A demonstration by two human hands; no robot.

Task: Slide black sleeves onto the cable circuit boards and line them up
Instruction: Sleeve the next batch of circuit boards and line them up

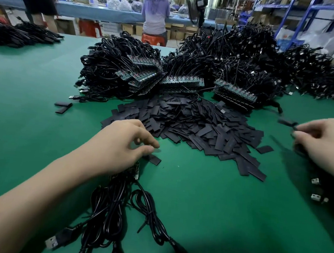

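A heap of flat black sleeves (pixel 192 124) covers the middle of the green table (pixel 215 212). My left hand (pixel 123 142) lies at the heap's near left edge, gripping a bundle of black cables (pixel 109 206) with a circuit board (pixel 136 169) showing under the palm. One loose sleeve (pixel 154 159) lies right by its fingertips. At the right edge, blurred, my right hand (pixel 324 139) pinches a thin black cable end (pixel 287 123). Stacks of cables with rows of circuit boards (pixel 182 81) stand behind the heap.
Big piles of black cables (pixel 250 52) fill the back and right of the table. More cables with USB plugs (pixel 317 189) lie at the right edge, below my right hand. Two stray sleeves (pixel 63 106) lie at the left. People stand at a far bench.
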